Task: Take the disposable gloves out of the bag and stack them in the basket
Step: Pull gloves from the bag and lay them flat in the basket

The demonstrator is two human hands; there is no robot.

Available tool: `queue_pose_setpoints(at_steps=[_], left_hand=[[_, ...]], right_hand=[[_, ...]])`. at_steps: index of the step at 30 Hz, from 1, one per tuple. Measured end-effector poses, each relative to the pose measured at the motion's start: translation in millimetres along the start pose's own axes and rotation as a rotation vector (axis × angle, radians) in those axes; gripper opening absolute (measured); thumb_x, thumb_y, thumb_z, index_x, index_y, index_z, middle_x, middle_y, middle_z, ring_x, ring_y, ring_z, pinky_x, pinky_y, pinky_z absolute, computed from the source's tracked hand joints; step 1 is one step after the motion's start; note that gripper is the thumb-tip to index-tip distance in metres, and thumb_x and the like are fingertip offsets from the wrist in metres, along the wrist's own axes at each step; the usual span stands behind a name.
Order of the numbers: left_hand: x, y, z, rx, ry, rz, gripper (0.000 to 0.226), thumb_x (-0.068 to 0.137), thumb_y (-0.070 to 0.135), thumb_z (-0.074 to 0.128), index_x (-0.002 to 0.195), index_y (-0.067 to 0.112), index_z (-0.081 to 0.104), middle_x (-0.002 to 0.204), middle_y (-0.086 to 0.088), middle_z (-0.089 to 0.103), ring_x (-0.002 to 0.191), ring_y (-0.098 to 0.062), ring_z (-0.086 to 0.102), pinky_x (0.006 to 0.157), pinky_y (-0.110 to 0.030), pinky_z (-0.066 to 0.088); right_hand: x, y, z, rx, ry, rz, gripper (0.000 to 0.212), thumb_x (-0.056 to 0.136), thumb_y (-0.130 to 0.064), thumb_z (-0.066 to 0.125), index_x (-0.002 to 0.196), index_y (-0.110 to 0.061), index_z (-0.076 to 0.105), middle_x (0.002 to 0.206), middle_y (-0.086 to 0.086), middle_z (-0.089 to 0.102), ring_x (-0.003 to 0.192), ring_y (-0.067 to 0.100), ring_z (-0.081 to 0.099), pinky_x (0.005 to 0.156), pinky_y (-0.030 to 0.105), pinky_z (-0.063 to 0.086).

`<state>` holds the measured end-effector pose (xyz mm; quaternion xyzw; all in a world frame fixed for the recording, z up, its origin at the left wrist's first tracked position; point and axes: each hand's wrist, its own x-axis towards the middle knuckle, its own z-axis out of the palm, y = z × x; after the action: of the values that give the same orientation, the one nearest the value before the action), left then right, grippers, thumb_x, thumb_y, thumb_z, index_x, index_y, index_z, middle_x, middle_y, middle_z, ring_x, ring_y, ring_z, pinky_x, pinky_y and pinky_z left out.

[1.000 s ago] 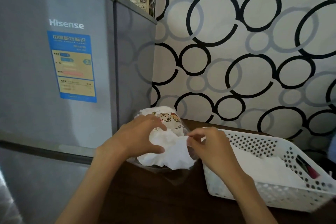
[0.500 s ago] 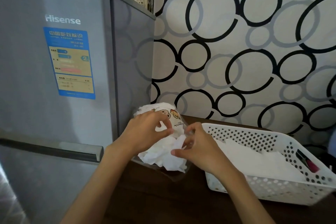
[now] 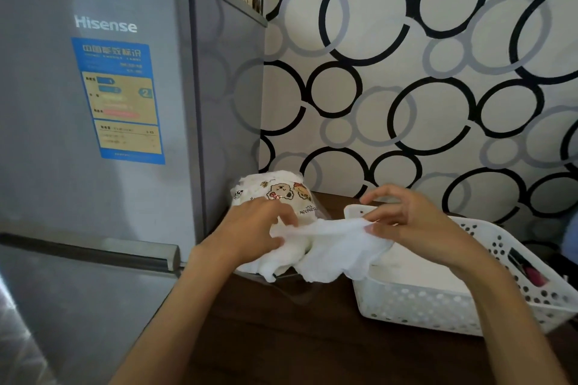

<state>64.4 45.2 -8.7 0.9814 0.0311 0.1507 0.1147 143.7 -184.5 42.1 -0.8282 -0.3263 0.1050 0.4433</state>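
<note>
In the head view, the left hand (image 3: 253, 228) rests on the bag (image 3: 281, 194), a clear printed bag of white gloves standing on the dark counter (image 3: 281, 337) against the grey fridge (image 3: 93, 134). Its fingers (image 3: 286, 216) curl over the near end of a white glove (image 3: 328, 244) at the bag's mouth; the thumb is hidden under the sheet, so the exact grip is hard to make out. The right hand (image 3: 416, 225) pinches the other end of the same glove between thumb and curled fingers, holding it stretched between the bag and the white basket (image 3: 422, 306). The loose lower edge of the glove hangs over the basket's near left corner. Inside the basket lies a pale stack of gloves (image 3: 416, 272), mostly covered by the right wrist. A dark and red object at the basket's far right wall is too small to tell. The basket's right end is cut off by the frame edge.
</note>
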Motion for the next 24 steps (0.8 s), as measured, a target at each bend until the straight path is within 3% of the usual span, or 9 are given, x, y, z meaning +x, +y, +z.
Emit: queue_pose_setpoints(at_steps=[4,6,9,12,14,17,20,22,24], left_hand=[[-2,18,-11,-0.348,-0.113,0.115,0.066,0.076,0.031,0.078,0.131,0.045,0.043,0.122,0.035,0.042,0.112,0.011,0.038,0.092,-0.012,0.036],[-1,29,-10,-0.447,-0.171,0.173,0.056,0.079,0.036,0.076,0.126,0.045,0.048,0.12,0.035,0.048,0.109,0.015,0.043,0.091,-0.006,0.036],[1,31,-6,-0.382,-0.022,0.144,0.027,0.086,0.036,0.068,0.112,0.03,0.069,0.106,0.017,0.069,0.097,0.006,0.058,0.09,-0.022,0.047],[1,27,-11,-0.39,0.095,0.104,0.018,0.09,0.031,0.063,0.102,0.024,0.075,0.098,0.012,0.073,0.09,0.006,0.062,0.087,-0.018,0.05],[1,30,-16,-0.446,0.131,0.113,0.018,0.092,0.029,0.061,0.102,0.022,0.075,0.098,0.011,0.073,0.09,0.004,0.063,0.086,-0.015,0.049],[1,40,-19,-0.589,0.233,0.091,0.02,0.096,0.029,0.055,0.1,0.02,0.072,0.095,0.01,0.071,0.091,-0.002,0.064,0.087,-0.024,0.051],[3,49,-23,-0.805,0.237,-0.001,0.027,0.1,0.028,0.045,0.099,0.01,0.065,0.086,0.001,0.064,0.079,-0.01,0.058,0.076,-0.024,0.045],[4,48,-22,-0.846,0.153,-0.108,0.035,0.101,0.031,0.039,0.105,0.005,0.061,0.088,-0.005,0.056,0.078,-0.014,0.049,0.07,-0.024,0.039],[7,50,-19,-0.854,0.071,-0.18,0.038,0.101,0.035,0.036,0.108,0.006,0.06,0.091,-0.001,0.054,0.079,-0.01,0.047,0.064,-0.012,0.039]], right_hand=[[0,-1,8,-0.049,-0.111,-0.106,0.025,0.086,-0.002,0.064,0.099,-0.024,0.062,0.085,-0.01,0.073,0.085,0.001,0.067,0.067,0.011,0.05],[1,-5,13,-0.045,-0.118,-0.178,0.024,0.086,-0.003,0.064,0.097,-0.024,0.063,0.087,-0.012,0.073,0.086,0.0,0.066,0.07,0.011,0.05],[1,-3,10,-0.072,-0.111,-0.2,0.026,0.086,-0.004,0.065,0.098,-0.027,0.065,0.089,-0.011,0.073,0.088,0.004,0.067,0.077,0.017,0.053],[-1,4,-1,-0.113,-0.056,-0.139,0.031,0.083,-0.009,0.07,0.103,-0.032,0.066,0.088,-0.01,0.073,0.086,0.007,0.067,0.078,0.022,0.055],[1,10,-5,-0.146,-0.059,-0.06,0.031,0.083,-0.014,0.071,0.106,-0.033,0.065,0.089,-0.013,0.07,0.084,0.003,0.066,0.073,0.015,0.051],[1,8,-1,-0.292,-0.074,-0.041,0.01,0.093,-0.026,0.056,0.09,-0.029,0.066,0.075,-0.016,0.061,0.068,-0.005,0.058,0.061,0.007,0.038],[5,8,0,-0.055,0.074,-0.016,0.031,0.096,-0.036,0.047,0.087,-0.013,0.066,0.079,0.007,0.063,0.075,0.013,0.056,0.068,0.021,0.04],[5,3,0,0.222,0.176,-0.003,0.024,0.096,-0.034,0.05,0.093,-0.017,0.067,0.089,0.001,0.069,0.086,0.014,0.062,0.078,0.025,0.046],[5,-1,1,0.453,0.199,-0.011,0.02,0.095,-0.03,0.051,0.093,-0.019,0.068,0.09,-0.002,0.072,0.089,0.014,0.063,0.083,0.028,0.048]])
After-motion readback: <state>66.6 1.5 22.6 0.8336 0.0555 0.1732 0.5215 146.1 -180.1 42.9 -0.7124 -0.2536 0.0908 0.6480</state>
